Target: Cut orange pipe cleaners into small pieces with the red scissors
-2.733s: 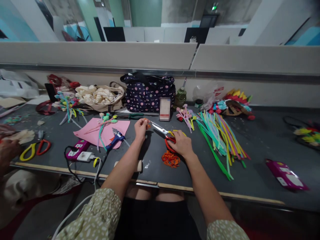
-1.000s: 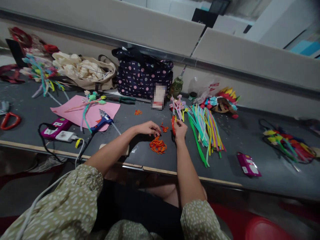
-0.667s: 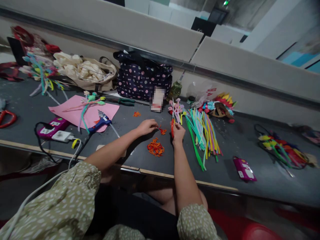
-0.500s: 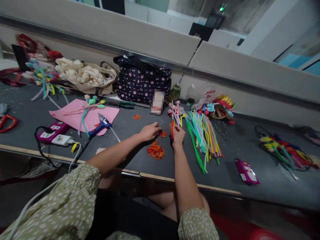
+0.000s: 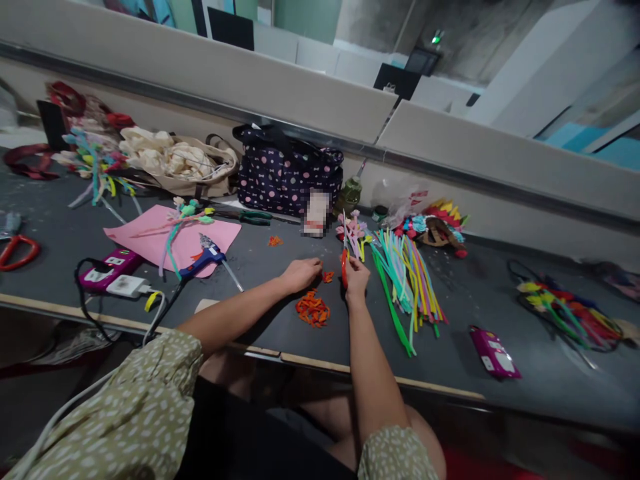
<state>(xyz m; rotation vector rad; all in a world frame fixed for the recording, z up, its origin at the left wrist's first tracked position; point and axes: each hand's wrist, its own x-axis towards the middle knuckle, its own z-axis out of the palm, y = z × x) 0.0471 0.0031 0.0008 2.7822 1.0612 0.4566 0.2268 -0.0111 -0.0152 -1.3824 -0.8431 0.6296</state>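
Observation:
Orange-handled scissors (image 5: pixel 345 263) point away from me, held by my right hand (image 5: pixel 357 277) with its fingers closed round the handle. My left hand (image 5: pixel 302 274) has its fingers pressed together just left of a small orange cluster (image 5: pixel 327 276); whatever they pinch is too small to make out. Nearer me lies a larger pile of orange pieces (image 5: pixel 313 309), and a few more orange bits (image 5: pixel 275 241) rest farther back. Beside my right hand is a spread of coloured pipe cleaners (image 5: pixel 407 277).
Left of my hands, a blue glue gun (image 5: pixel 205 258) overlaps a pink sheet (image 5: pixel 150 227) near a purple power strip (image 5: pixel 109 269). A dotted bag (image 5: pixel 285 170) stands behind. Another purple device (image 5: pixel 495 353) sits at right.
The view has tilted slightly, so the tabletop items appear a little lower. My left hand's fingers have drawn in closer together; the scissors remain in my right hand.

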